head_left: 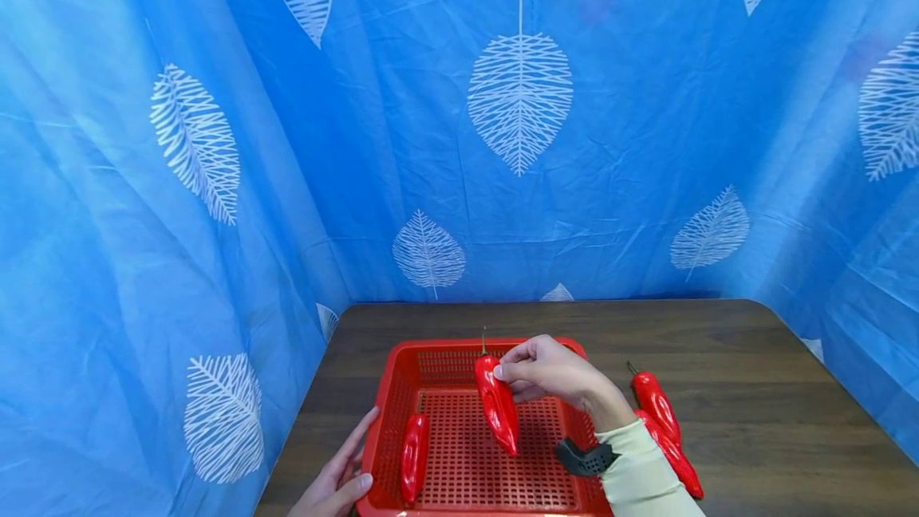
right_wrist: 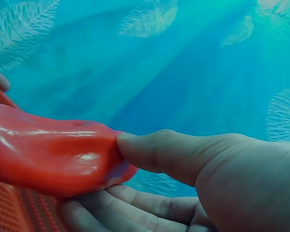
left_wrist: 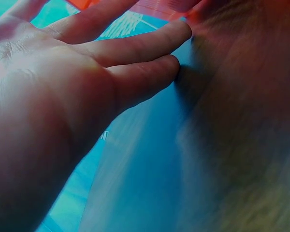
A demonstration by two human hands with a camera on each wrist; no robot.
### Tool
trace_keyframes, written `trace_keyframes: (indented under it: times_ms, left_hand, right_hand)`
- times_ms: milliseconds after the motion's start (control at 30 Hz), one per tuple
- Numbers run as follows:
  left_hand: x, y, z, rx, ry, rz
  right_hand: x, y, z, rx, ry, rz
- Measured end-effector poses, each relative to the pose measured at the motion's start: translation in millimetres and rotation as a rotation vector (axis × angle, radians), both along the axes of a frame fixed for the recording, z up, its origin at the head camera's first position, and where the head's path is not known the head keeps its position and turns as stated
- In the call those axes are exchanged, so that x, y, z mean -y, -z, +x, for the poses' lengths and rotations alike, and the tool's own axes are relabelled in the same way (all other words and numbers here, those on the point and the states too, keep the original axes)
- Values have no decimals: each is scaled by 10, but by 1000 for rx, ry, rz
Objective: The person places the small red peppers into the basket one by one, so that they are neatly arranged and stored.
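Note:
My right hand pinches a glossy red chili pepper near its stem end. The pepper hangs over the basket, stem up and tip slanting down. In the right wrist view the thumb presses on the pepper from above, with fingers beneath. A second red pepper lies lengthwise along the left side inside the red plastic basket. At the basket's left rim is my left hand, thumb and fingertips right at the edge. Its fingers extend fairly straight in the left wrist view.
Two more red peppers, one farther back and one nearer, lie together on the dark wooden table right of the basket. A blue curtain with white leaf prints surrounds the table. A black strap circles the right wrist.

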State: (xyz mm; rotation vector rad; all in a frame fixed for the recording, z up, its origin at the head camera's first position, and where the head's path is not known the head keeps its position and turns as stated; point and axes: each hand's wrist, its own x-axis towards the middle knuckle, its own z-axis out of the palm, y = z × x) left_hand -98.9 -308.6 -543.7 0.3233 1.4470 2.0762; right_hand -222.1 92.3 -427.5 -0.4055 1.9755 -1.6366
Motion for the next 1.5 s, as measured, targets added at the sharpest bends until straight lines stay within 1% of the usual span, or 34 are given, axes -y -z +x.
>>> trace_keyframes:
  times_ms: [167, 333, 433, 633, 767, 900, 967, 1133, 1200, 1333, 1500]
  left_hand:
    - [-8, -1, -10, 34, -7, -4]
    - [-6, -9, -17, 31, -1, -10]
    - [-4, -16, -17, 31, 0, -12]
    - [-7, -22, -25, 43, -6, -22]
    - [-3, -18, -25, 48, -6, -31]
    - [0, 1, -28, 45, 0, -22]
    - [-2, 18, -30, 1, 13, -10]
    - [-8, 46, -30, -84, 50, 40]
    - [-11, 49, -29, -88, 56, 47]
    - [-7, 54, -26, -94, 50, 34]
    - [6, 62, -39, -71, 45, 25]
  right_hand:
    - [216, 71, -21, 17, -28, 27]
    - [452, 139, -8, 26, -42, 56]
    - [600, 195, 36, 32, -18, 54]
    - [811, 380, 122, 41, 74, 30]
    - [893, 488, 162, 49, 107, 41]
    - [960, 581, 208, 44, 118, 71]
    - [982, 618, 228, 42, 115, 93]
    - [1003, 677, 250, 53, 105, 151]
    - [1002, 694, 251, 58, 99, 165]
    - [1002, 721, 261, 84, 71, 177]
    - [1029, 763, 278, 101, 70, 201]
